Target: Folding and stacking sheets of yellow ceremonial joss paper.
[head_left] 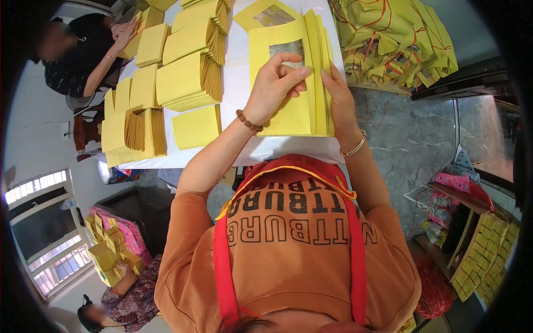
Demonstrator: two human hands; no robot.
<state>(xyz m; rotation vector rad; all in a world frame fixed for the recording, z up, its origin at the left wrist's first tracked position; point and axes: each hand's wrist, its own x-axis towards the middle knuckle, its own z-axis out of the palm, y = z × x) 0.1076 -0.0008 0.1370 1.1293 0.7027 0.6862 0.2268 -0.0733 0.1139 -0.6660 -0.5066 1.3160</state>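
Observation:
Yellow paper sheets (283,119) lie in a pile before me, with folded edges (317,105) standing along their right side. A silvery printed patch (286,48) shows on the upper sheet. My left hand (280,83) rests over that sheet, fingers loosely curled, the thumb apart from the index finger and nothing visible between them. At the right edge, my right hand (340,100) has its thumb and fingers against the raised yellow folds and grips them. Its further fingers are partly hidden. Another yellow piece with a silvery patch (272,15) lies beyond the pile.
Several stacks of folded yellow paper (189,83) fill the table's left side. A co-worker (78,53) handles yellow paper at far left; another person (130,294) holds yellow bundles lower left. Yellow bundles tied with red string (388,39) are heaped at right. The white tablecloth (233,72) shows between.

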